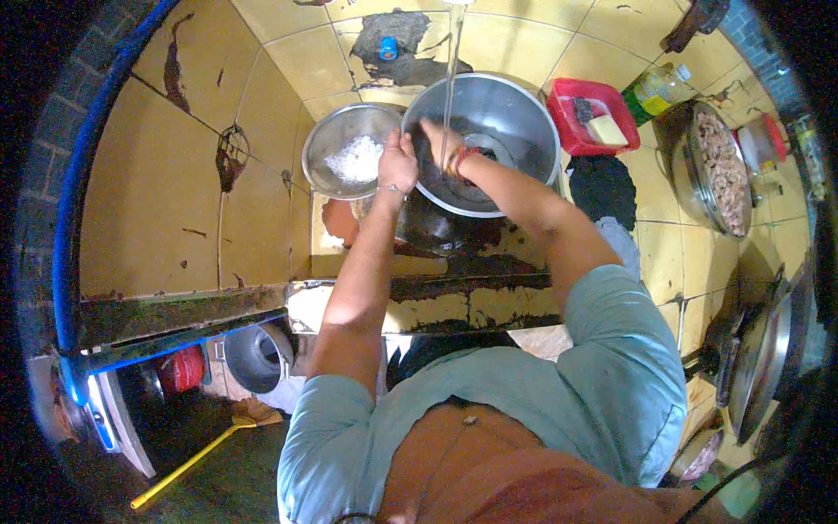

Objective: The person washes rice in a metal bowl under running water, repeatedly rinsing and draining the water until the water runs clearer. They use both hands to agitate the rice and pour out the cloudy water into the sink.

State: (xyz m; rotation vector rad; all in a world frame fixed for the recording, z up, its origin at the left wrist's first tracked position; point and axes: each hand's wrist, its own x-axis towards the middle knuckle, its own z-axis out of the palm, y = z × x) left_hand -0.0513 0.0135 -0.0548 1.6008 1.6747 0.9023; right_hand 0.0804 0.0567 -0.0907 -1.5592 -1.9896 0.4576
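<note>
My left hand [398, 164] grips the right rim of a round metal strainer [314, 154], in which a heap of white grains [357, 159] lies. Touching the strainer on its right is a large metal basin [524, 118]. My right hand [440, 144] is inside the basin at its left wall, fingers near the rim; whether it holds anything cannot be told. A thin stream of water [452, 65] falls from the top of the view into the basin, beside my right wrist. Something dark, partly hidden by my forearm, lies at the basin's bottom.
Right of the basin stand a red plastic tub [562, 118] with a yellowish bar and a scouring pad, a bottle of green liquid [655, 95], a dark cloth [602, 190] and a glass bowl of meat pieces [723, 177]. The sink's tiled front edge [425, 308] runs before me.
</note>
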